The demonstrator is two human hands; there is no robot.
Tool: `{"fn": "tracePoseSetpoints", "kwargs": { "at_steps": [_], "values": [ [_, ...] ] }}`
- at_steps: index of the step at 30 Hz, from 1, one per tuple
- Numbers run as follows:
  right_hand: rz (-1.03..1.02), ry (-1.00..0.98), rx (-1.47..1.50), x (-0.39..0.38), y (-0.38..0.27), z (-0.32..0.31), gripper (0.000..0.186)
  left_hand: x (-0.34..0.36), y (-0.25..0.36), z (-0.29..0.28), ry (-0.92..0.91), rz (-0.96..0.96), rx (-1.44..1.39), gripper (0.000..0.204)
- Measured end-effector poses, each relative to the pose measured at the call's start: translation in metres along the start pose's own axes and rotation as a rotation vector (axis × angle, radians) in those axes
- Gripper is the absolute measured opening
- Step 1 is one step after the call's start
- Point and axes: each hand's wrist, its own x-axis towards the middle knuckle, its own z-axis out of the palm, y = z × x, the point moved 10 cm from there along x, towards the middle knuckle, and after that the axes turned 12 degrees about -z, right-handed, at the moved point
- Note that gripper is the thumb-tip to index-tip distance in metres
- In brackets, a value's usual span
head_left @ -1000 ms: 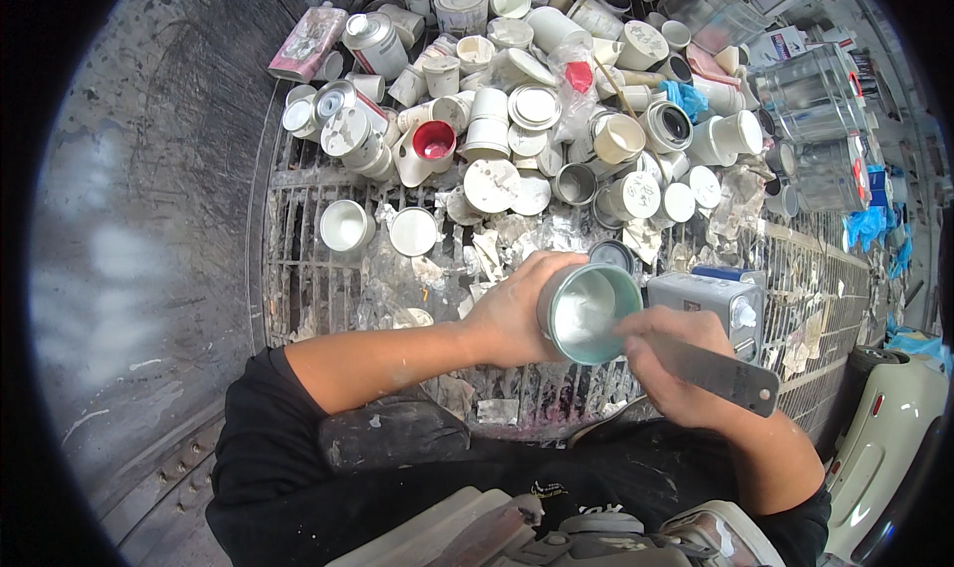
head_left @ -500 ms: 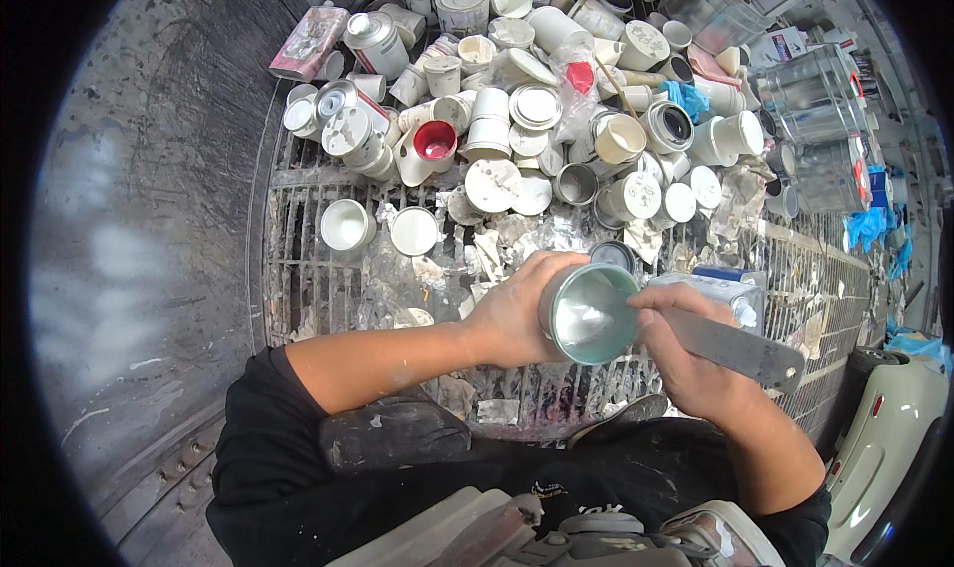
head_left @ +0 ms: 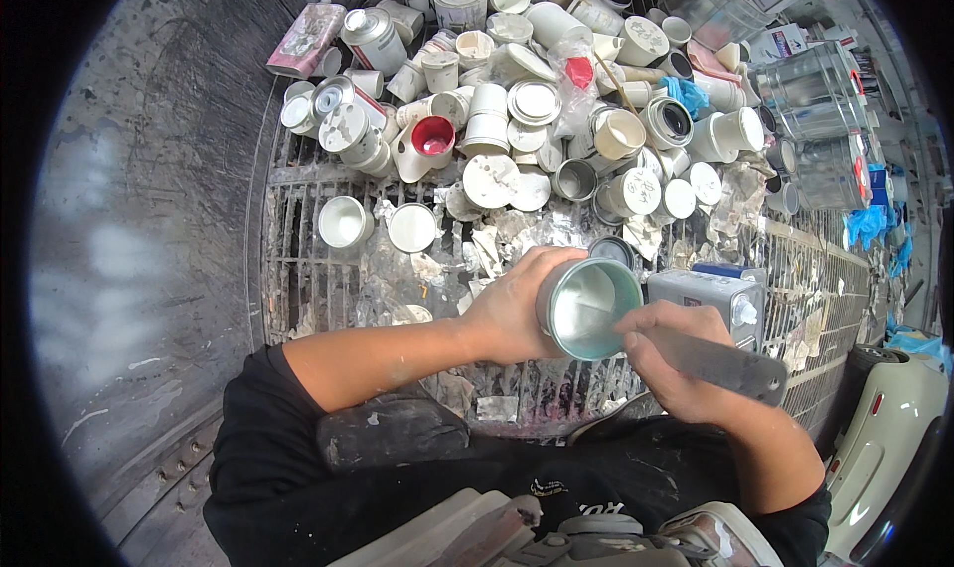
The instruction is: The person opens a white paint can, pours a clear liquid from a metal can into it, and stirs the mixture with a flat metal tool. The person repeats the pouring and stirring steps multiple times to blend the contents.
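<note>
Cup (head_left: 628, 294) sits left of the grey can (head_left: 696, 295), my left hand (head_left: 519, 314) curled around it; my right hand (head_left: 681, 353), before that can, pinches a flat stick (head_left: 720, 368). Liquid (head_left: 581, 314) is in; stirring seems unfinished, though blending I can't judge.

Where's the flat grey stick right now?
In the head view, the flat grey stick is in the right hand, sticking out right of the greenish cup.

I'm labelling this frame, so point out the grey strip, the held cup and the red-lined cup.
Grey strip (head_left: 715, 362), head view: its broad flat face.
Held cup (head_left: 628, 294), head view: its greenish inner wall.
Red-lined cup (head_left: 433, 137), head view: its red inside.
</note>
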Motion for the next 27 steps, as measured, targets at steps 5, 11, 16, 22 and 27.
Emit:
{"fn": "tracePoseSetpoints", "kwargs": {
  "at_steps": [5,11,16,22,27],
  "values": [
    [-0.007,0.199,-0.018,-0.001,-0.004,-0.021,0.017,0.0,-0.001,0.001,-0.006,-0.008,0.007,0.112],
    [-0.006,0.024,0.039,0.002,-0.004,-0.005,0.018,0.0,-0.002,0.001,-0.009,-0.029,0.003,0.11],
    [-0.036,0.097,-0.109,0.002,-0.006,-0.012,0.015,0.0,-0.001,-0.002,0.011,-0.001,0.017,0.109],
    [0.03,0.104,0.093,0.0,-0.001,-0.008,0.016,0.0,0.001,-0.001,-0.002,-0.001,-0.008,0.11],
    [-0.047,-0.006,-0.09,0.003,-0.008,-0.003,0.02,0.0,0.001,-0.001,0.003,-0.01,0.009,0.109]
  ]
}}
